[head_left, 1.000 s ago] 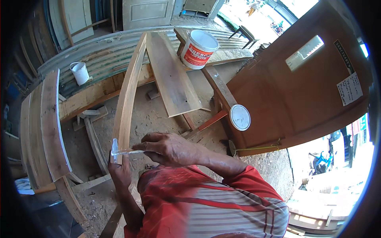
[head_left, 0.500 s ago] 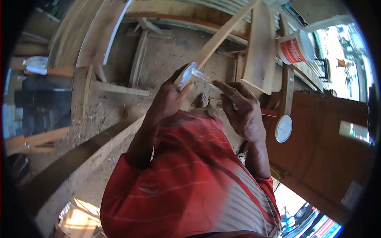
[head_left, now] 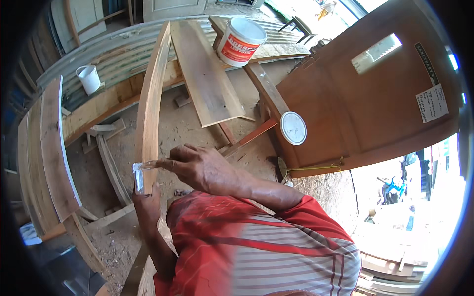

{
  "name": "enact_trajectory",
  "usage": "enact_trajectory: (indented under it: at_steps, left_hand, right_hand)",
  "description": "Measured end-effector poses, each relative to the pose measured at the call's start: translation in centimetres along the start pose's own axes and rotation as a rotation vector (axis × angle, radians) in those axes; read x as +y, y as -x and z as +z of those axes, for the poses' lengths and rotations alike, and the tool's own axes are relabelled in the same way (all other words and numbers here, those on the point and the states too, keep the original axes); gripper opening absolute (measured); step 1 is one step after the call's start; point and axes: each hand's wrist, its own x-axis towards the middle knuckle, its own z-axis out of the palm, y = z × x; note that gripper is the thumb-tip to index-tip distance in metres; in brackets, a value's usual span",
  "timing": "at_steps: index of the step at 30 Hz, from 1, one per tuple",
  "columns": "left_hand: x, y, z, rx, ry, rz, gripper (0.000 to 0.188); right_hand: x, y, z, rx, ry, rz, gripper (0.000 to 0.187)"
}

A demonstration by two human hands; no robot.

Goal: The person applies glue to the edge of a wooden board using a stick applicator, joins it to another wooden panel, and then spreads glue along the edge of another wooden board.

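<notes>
A long, narrow wooden plank (head_left: 149, 106) runs away from me, its near end smeared with a whitish, putty-like paste (head_left: 138, 178). My left hand (head_left: 147, 202) grips that near end from below, with its thumb up along the side. My right hand (head_left: 200, 170) reaches across from the right, fingers closed and pointing at the smeared end. Between its fingertips is a thin, pale scraper (head_left: 149, 165), laid against the top of the paste. The fingers hide most of the scraper, so its handle cannot be made out.
A white bucket with a red label (head_left: 238, 47) stands beyond a wide board (head_left: 207, 74). A round white lid (head_left: 293, 128) rests near a brown door panel (head_left: 355, 98). Further boards (head_left: 52, 143) lie at left; a small white pail (head_left: 89, 80) stands behind them.
My view has swung to the right. The plank now points straight ahead, and my right hand has brought the scraper across the plank's smeared end.
</notes>
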Motion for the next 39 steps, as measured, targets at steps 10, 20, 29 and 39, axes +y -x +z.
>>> enact_trajectory:
  at_steps: [10,20,29,39]
  left_hand:
    - [-2.6,0.1,1.5,0.031,0.117,0.051,0.037]
    - [-1.5,2.0,0.9,0.059,0.042,0.236,0.035]
    - [-0.2,0.2,2.1,0.069,0.067,0.293,0.058]
    - [0.6,1.4,0.7,0.03,0.152,0.178,0.068]
  right_hand:
    - [1.3,1.5,0.1,0.051,-0.109,0.039,0.036]
    - [0.4,1.4,0.3,-0.035,-0.214,0.066,0.037]
    - [0.9,1.6,0.7,-0.061,-0.122,0.197,0.037]
    - [-0.9,1.5,1.5,-0.143,-0.002,0.027,0.041]
